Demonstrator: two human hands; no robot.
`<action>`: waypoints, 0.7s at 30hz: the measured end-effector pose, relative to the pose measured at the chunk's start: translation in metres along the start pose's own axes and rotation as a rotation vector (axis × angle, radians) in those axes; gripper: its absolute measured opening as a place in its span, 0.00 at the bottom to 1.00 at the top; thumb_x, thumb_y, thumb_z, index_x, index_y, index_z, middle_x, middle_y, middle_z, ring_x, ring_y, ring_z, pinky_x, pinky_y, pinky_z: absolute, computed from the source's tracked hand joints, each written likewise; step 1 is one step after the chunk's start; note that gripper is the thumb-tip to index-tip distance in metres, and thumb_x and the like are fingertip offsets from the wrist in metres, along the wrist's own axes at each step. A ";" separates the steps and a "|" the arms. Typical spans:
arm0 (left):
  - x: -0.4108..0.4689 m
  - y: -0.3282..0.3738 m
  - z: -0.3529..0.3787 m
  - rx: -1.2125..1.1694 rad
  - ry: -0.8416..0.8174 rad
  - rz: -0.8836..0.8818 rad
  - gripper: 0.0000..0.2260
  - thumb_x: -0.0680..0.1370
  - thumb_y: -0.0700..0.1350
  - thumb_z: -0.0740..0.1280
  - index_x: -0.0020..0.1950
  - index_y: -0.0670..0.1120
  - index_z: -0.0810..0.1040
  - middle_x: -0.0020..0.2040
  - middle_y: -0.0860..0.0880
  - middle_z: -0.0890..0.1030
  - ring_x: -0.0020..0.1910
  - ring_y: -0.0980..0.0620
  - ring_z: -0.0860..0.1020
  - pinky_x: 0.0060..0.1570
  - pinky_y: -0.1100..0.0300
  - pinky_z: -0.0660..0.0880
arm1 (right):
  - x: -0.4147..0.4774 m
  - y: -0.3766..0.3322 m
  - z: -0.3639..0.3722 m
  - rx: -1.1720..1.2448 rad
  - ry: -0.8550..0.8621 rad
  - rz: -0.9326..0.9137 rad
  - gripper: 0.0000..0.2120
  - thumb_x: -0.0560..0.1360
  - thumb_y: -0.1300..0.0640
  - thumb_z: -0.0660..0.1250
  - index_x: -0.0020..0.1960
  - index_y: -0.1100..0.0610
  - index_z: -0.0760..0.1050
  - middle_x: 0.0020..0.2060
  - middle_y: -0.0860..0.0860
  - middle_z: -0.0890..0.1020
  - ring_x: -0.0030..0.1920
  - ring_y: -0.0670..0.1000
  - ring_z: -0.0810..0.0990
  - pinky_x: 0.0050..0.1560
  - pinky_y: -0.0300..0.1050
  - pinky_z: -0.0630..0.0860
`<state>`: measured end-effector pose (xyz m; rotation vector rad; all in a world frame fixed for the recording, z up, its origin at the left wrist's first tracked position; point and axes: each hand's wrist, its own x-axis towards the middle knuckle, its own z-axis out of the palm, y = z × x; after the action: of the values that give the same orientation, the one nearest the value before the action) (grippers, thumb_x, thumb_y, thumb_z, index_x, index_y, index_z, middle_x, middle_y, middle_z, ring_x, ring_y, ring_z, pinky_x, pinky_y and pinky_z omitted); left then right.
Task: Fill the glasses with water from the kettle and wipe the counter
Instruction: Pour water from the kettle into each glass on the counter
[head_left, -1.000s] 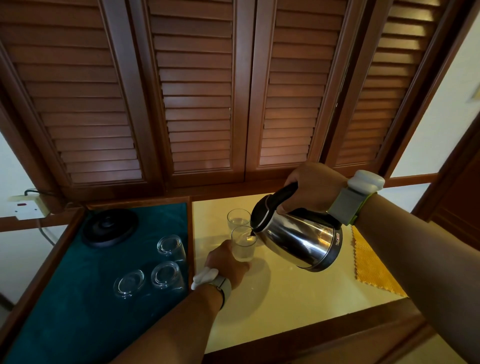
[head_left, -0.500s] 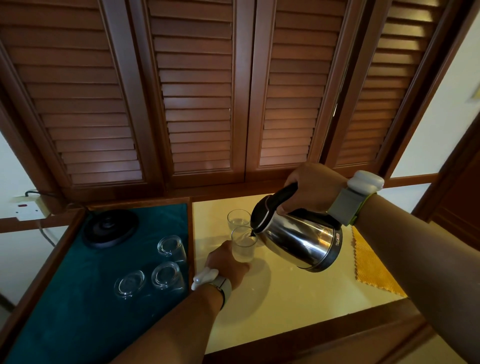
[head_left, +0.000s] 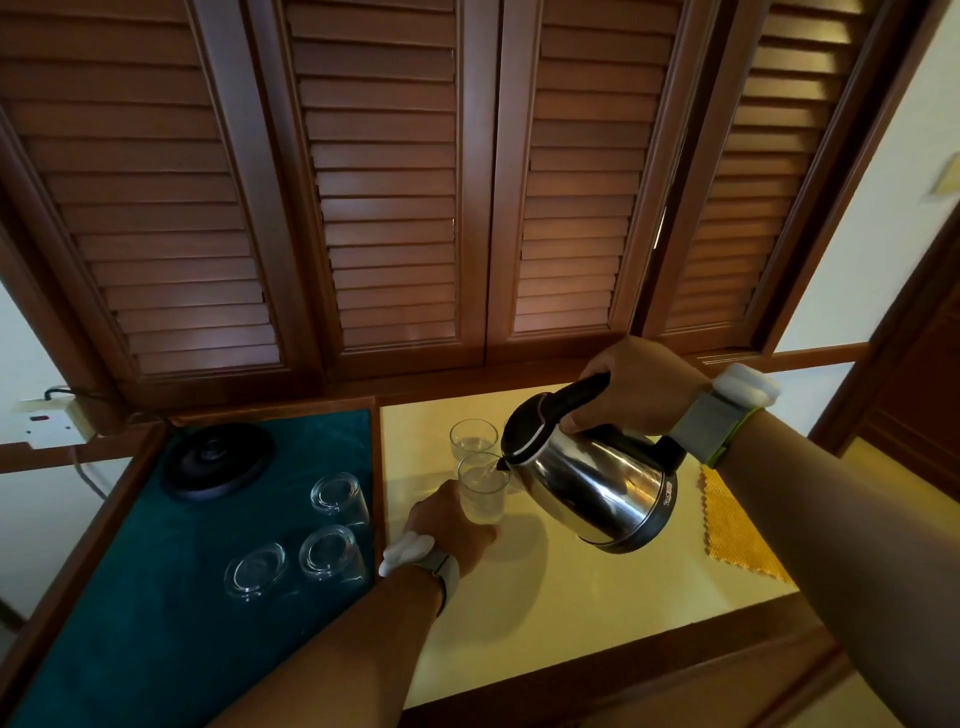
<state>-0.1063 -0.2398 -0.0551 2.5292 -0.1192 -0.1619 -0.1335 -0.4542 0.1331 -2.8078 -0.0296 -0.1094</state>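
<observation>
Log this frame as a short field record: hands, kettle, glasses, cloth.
left hand: holds near glass on the counter
right hand: grips kettle handle, tilted, spout over near glass
far glass: upright behind it
spare glasses: three, upside down on green mat
kettle base: on mat
yellow cloth: untouched, right

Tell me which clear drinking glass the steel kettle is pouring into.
The nearer upright clear glass, gripped by the left hand, under the steel kettle spout; the other upright glass stands behind.

Both forearms are bare, without sleeves. The left hand (head_left: 451, 525) has a grey wristband with a white lumpy device at the lower centre. The right hand (head_left: 641, 382) has a grey, green-edged strap carrying a similar white device.
</observation>
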 end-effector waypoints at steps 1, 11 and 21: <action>-0.001 0.001 -0.002 -0.005 -0.011 -0.006 0.25 0.70 0.61 0.74 0.62 0.51 0.75 0.60 0.49 0.81 0.59 0.45 0.80 0.52 0.59 0.73 | -0.004 0.004 0.003 0.028 0.014 0.019 0.15 0.65 0.42 0.80 0.45 0.50 0.84 0.37 0.44 0.83 0.39 0.43 0.81 0.35 0.37 0.73; 0.000 0.011 -0.033 0.083 0.047 -0.055 0.31 0.70 0.47 0.76 0.69 0.42 0.67 0.66 0.44 0.74 0.65 0.45 0.75 0.62 0.54 0.74 | -0.057 0.024 0.008 0.402 0.136 0.104 0.10 0.68 0.47 0.80 0.44 0.51 0.84 0.38 0.49 0.85 0.40 0.50 0.83 0.44 0.48 0.78; 0.009 -0.021 -0.122 0.484 0.091 -0.021 0.26 0.66 0.60 0.70 0.61 0.52 0.74 0.59 0.46 0.77 0.57 0.43 0.75 0.56 0.52 0.74 | -0.078 -0.016 -0.001 0.769 0.144 -0.018 0.09 0.71 0.53 0.77 0.48 0.55 0.85 0.28 0.47 0.76 0.28 0.46 0.73 0.32 0.44 0.71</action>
<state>-0.0793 -0.1553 0.0314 3.0155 -0.1059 -0.0261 -0.2113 -0.4401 0.1327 -2.0277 -0.0505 -0.2446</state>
